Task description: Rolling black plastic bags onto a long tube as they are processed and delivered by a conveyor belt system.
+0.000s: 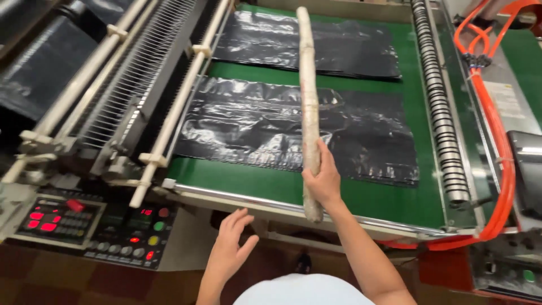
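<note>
My right hand [323, 179] grips a long pale wooden stick [307, 96] near its lower end. The stick reaches away from me over a green conveyor belt [389, 197]. Two stacks of black plastic bags lie on the belt: a near stack [271, 127] under the stick and a far stack [339, 48]. My left hand [230, 247] hovers with fingers apart, holding nothing, below the machine's front metal edge [237, 199].
A control panel [93, 226] with red lit displays and coloured buttons sits at the lower left. White rollers [180, 96] and a comb-like rack run along the belt's left side. A ribbed roller [443, 113] and orange hoses [499, 130] line the right side.
</note>
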